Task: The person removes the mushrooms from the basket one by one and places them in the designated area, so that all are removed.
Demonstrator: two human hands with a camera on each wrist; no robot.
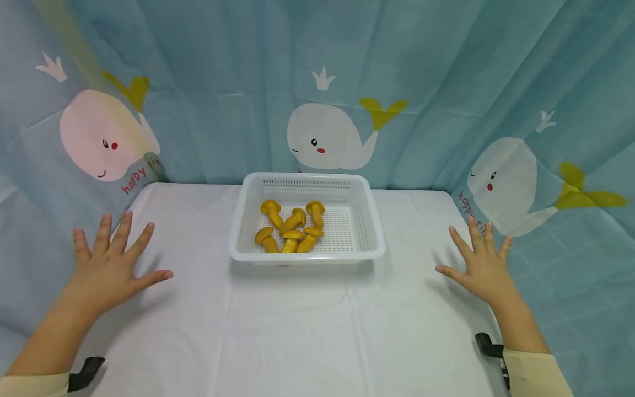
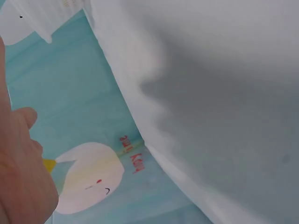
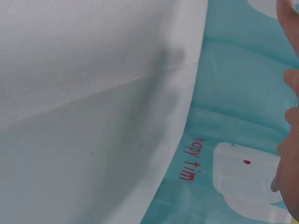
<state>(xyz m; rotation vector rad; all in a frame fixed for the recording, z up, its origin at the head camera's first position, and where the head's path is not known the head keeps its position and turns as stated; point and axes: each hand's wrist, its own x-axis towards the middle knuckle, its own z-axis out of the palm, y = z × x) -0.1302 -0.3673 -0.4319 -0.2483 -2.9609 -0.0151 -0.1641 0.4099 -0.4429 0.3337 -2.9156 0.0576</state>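
A white plastic basket (image 1: 307, 257) with slotted walls stands at the back middle of the table in the head view. Several yellow-brown toy-like mushrooms (image 1: 292, 219) lie inside it, grouped toward its left half. My left hand (image 1: 110, 269) is held over the table's left edge, fingers spread wide and nothing in it. Over the right edge, my right hand (image 1: 483, 267) is likewise spread and holds nothing. Both hands are well apart from the basket, one on each side. Each wrist view shows only part of its hand, with the hand's shadow on the white cloth.
A white cloth (image 1: 292, 331) covers the table. Blue curtain (image 1: 213, 132) with whale prints hangs behind it and along both sides. A dark wrist-worn device (image 1: 86, 374) sits at the left cuff, and another dark device (image 1: 488, 346) at the right one.
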